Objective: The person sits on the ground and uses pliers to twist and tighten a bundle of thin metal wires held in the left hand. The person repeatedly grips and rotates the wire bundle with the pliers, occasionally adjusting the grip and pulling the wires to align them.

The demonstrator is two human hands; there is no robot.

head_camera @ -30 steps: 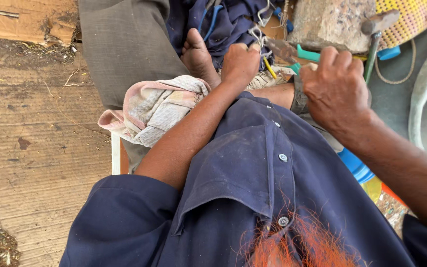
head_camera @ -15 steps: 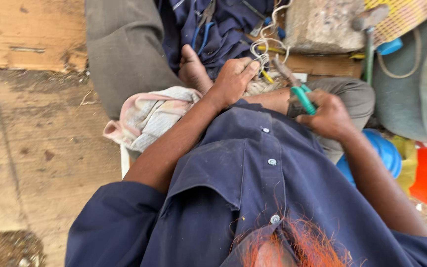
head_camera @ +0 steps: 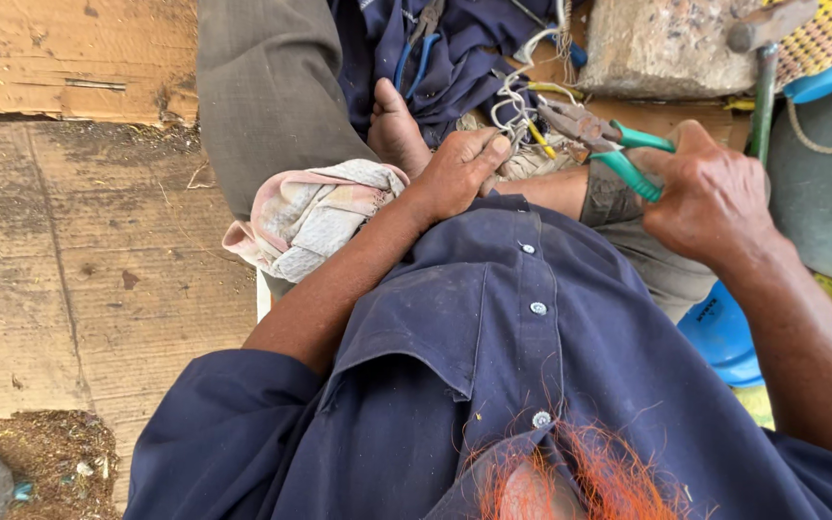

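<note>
My right hand (head_camera: 710,197) grips green-handled pliers (head_camera: 609,143) whose jaws point left toward a tangle of white and yellow wires (head_camera: 524,111). My left hand (head_camera: 456,173) is closed on that wire bundle, just left of the plier jaws, above my dark blue shirt (head_camera: 522,356). A bare foot (head_camera: 397,130) lies right behind the left hand. The wire ends inside the left fist are hidden.
A crumpled pale cloth (head_camera: 315,217) lies on the grey trouser leg (head_camera: 267,91). A stone block (head_camera: 666,43) and a hammer (head_camera: 767,67) stand at the top right. A blue round container (head_camera: 724,332) sits at right, worn cardboard flooring (head_camera: 69,250) at left.
The right hand has turned so the green pliers show fully, jaws now close to the wires. The left hand stays closed on the wire bundle. The view shifted slightly.
</note>
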